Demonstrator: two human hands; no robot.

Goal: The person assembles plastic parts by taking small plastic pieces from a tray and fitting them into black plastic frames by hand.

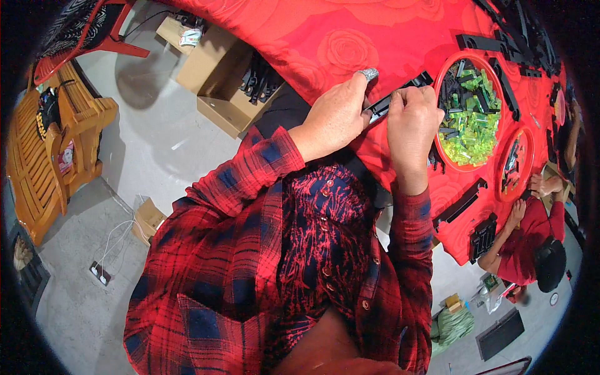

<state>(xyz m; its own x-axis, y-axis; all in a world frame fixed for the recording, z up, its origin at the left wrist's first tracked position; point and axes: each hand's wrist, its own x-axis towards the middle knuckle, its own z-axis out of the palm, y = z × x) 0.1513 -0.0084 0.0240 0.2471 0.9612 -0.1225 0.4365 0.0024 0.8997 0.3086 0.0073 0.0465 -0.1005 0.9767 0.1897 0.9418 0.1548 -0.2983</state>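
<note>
Above the red tablecloth, my left hand (334,115) is closed around one end of a long black plastic strip (379,107). A silvery grey covering (370,74) shows at the tip of one of its digits. My right hand (411,128) grips the same strip farther along, fingers curled tightly over it. The strip's far end sticks out past my right knuckles, and my fingers hide much of its middle. Just right of that hand stands a round red basket (439,140) of small yellow-green and black plastic pieces.
A second red basket (530,147) stands farther right, near a person in red (524,237). Black plastic strips (461,201) lie on the red tablecloth (287,28). Left of the table, an open cardboard box (219,112) holds black parts. A wooden bench (47,150) stands at far left.
</note>
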